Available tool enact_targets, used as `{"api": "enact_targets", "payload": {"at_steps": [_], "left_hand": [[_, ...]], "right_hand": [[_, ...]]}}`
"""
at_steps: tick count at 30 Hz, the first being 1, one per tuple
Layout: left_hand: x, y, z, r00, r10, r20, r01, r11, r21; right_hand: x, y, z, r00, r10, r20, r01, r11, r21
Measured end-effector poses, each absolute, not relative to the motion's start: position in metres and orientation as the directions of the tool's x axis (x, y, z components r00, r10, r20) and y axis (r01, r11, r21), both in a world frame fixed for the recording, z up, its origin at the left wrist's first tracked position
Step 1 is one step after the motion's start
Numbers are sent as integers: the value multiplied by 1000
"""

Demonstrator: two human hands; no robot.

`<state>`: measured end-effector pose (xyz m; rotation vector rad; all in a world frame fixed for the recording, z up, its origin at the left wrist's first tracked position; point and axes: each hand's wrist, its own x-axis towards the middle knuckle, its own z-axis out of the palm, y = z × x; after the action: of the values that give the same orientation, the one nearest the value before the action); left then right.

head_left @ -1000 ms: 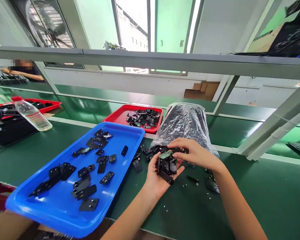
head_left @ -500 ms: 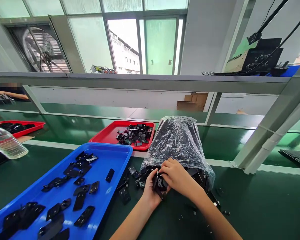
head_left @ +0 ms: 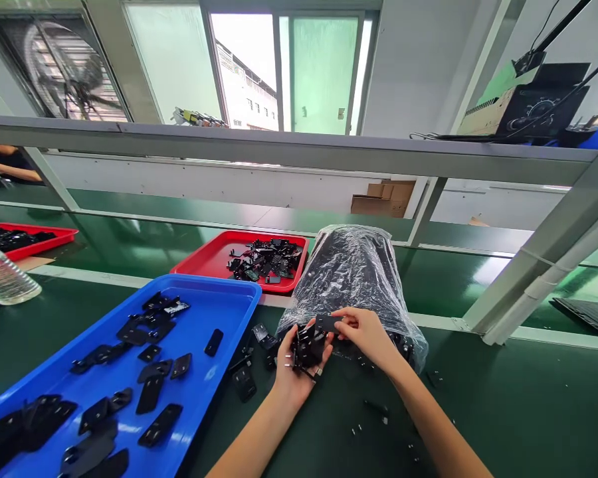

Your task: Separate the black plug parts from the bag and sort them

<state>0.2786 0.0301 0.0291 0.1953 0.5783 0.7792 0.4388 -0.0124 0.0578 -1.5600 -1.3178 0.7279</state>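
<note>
In the head view, my left hand (head_left: 290, 380) is cupped, palm up, around a cluster of black plastic parts (head_left: 307, 346). My right hand (head_left: 366, 334) pinches a flat black plastic piece (head_left: 329, 323) between thumb and fingertips, at the top right of that cluster. Whether the piece touches the cluster I cannot tell. Just behind both hands lies a clear plastic bag (head_left: 353, 272) of dark contents, its mouth toward me. Loose black parts (head_left: 244, 383) lie on the green table left of my left hand.
To the left stands a blue tray (head_left: 219, 292) with scattered black pieces. Behind it, a red tray (head_left: 199, 257) holds a heap of small black parts. A clear plastic container (head_left: 7, 275) is at far left. A metal post (head_left: 528, 279) rises at right. Tiny bits dot the table.
My right hand has shifted slightly right and now pinches a flat black piece at the cluster's edge. My left hand has turned more palm up. The view has tipped slightly downward.
</note>
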Motion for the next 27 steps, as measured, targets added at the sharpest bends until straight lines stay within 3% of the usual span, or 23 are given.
{"api": "enact_targets", "payload": {"at_steps": [5,10,16,27], "left_hand": [[275,36,32,560,730,-393,-624,683,380],[274,38,29,565,744,-356,-650,668,362],[273,37,25,630,709,-317,-632,706,320],[275,33,23,641,686,-344,-611,727,312]], "right_hand": [[444,-13,55,204,979,-23,218,-68,-974],[445,-13,59,139,980,-144,-99,-131,-986],[443,-16,73,236,961,-144,-460,-19,-887],[432,-41,104,288,950,-118,-631,95,-770]]}}
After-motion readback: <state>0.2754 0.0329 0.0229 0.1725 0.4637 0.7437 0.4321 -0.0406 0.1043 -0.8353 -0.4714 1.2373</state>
